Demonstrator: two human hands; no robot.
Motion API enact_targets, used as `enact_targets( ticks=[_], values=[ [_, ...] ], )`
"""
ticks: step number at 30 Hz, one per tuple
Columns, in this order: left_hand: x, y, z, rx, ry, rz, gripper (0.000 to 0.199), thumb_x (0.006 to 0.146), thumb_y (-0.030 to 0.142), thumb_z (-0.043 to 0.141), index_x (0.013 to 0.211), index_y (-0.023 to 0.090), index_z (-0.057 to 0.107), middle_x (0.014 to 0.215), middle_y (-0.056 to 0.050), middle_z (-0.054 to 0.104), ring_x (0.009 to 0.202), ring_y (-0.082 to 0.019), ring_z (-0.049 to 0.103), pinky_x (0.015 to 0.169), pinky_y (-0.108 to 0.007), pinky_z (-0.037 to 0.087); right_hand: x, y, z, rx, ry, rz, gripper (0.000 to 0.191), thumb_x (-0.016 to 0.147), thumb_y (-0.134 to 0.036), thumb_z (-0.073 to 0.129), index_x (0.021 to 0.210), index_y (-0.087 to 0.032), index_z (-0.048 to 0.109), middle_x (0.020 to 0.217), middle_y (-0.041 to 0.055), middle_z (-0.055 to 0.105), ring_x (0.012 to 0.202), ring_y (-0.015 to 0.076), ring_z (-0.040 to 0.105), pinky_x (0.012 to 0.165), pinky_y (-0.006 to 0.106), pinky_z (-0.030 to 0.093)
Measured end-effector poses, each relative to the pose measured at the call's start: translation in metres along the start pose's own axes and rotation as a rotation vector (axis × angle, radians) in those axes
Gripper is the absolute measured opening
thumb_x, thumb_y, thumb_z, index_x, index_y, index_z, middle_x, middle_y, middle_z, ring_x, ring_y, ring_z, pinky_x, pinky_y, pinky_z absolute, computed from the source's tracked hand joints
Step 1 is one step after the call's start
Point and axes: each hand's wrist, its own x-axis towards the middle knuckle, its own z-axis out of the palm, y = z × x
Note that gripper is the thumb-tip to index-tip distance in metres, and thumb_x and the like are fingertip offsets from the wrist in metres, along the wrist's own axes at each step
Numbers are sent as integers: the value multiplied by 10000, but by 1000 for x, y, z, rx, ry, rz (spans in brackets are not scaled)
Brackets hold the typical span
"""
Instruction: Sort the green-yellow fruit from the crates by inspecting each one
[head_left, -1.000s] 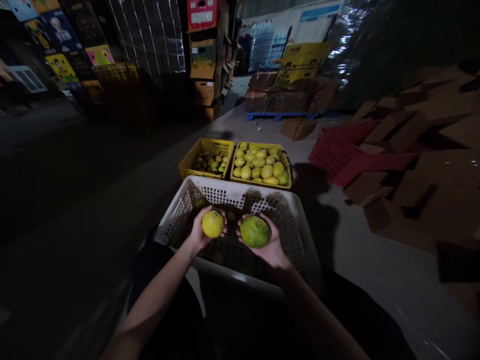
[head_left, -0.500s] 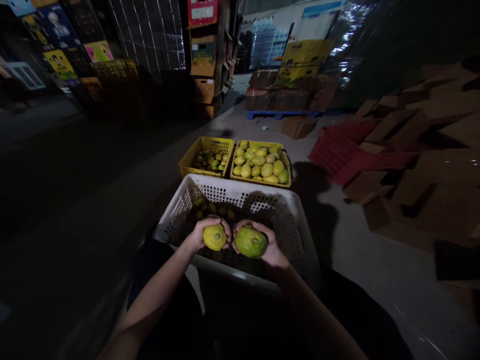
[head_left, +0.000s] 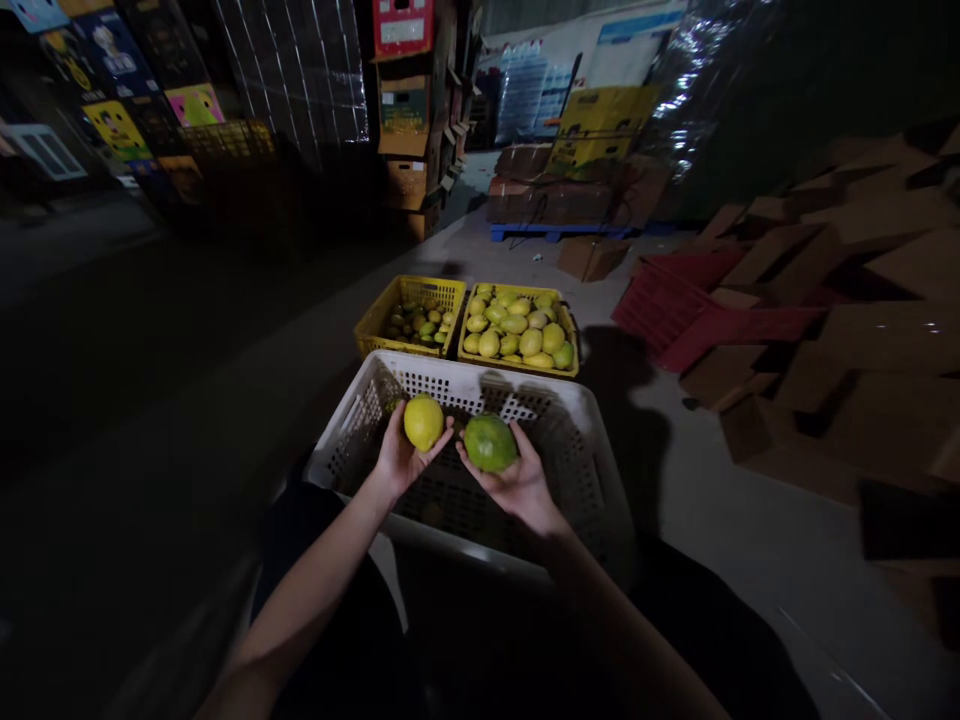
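Observation:
My left hand (head_left: 405, 455) cups a yellow papaya-like fruit (head_left: 424, 422), with the fingers and thumb around its sides. In my right hand (head_left: 517, 480) rests a rounder green papaya-like fruit (head_left: 490, 443), lying on the palm and fingers. Both hands are palm up and a little apart, over a white perforated plastic crate (head_left: 604, 440). The crate stands in front of my body. Its inside is dark, and my hands hide part of what lies in it.
Behind the white crate, a yellow crate (head_left: 371, 325) holds several small fruits, and another yellow crate (head_left: 574, 335) is heaped with yellow-green fruit. A red crate (head_left: 660, 310) and piled cardboard boxes (head_left: 795, 430) lie at the right. Stacked boxes (head_left: 405, 130) and a blue pallet (head_left: 551, 233) stand farther back.
Both hands have risen slightly away from me and turned palm up. The fruits have tipped, so their facing ends no longer show. The yellow and green fruits stay held.

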Motion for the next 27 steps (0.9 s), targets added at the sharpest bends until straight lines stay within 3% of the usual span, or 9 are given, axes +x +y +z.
enact_targets(
  ticks=[4, 9, 15, 20, 23, 27],
  values=[
    [4, -4, 0, -19, 40, -23, 456, 946, 389, 407, 1273, 83, 492, 949, -125, 699, 915, -206, 683, 768, -272, 576, -3, 3, 5, 36, 41, -6, 281, 917, -364, 465, 969, -170, 662, 885, 52, 754, 931, 204, 686, 849, 368, 576],
    [5, -6, 1, -38, 84, -46, 528, 953, 426, 368, 1313, 49, 451, 925, -144, 691, 852, -193, 689, 736, -252, 571, 0, 2, 1, 24, 46, 6, 339, 931, -409, 433, 918, -160, 663, 841, 47, 755, 882, 199, 695, 839, 353, 581],
    [7, -8, -4, 17, 39, -63, 534, 946, 484, 344, 1193, 50, 532, 846, -126, 682, 738, -162, 674, 687, -245, 559, 6, 1, -8, 3, -21, 24, 258, 869, -408, 552, 961, -187, 648, 860, 48, 748, 874, 195, 688, 811, 374, 583],
    [8, -8, -5, 81, 28, -133, 621, 920, 576, 317, 1043, 33, 592, 658, -75, 605, 528, -103, 578, 542, -196, 507, 9, 1, -13, -58, -23, 105, 449, 850, -574, 491, 954, -164, 643, 843, 100, 732, 792, 200, 684, 668, 338, 591],
    [8, -8, -3, 66, 23, -110, 514, 916, 531, 404, 1004, 57, 584, 690, -59, 600, 545, -86, 570, 529, -165, 498, 10, 0, -14, -67, -64, 96, 472, 827, -593, 520, 932, -151, 646, 821, 105, 731, 715, 187, 681, 615, 301, 581],
    [11, -10, -4, 204, 77, -27, 317, 868, 408, 574, 993, 117, 556, 791, -58, 621, 621, -101, 604, 536, -164, 508, 10, -1, -15, -112, -61, 9, 262, 838, -413, 610, 921, -167, 650, 798, 50, 736, 672, 156, 683, 599, 251, 580]
  ],
)
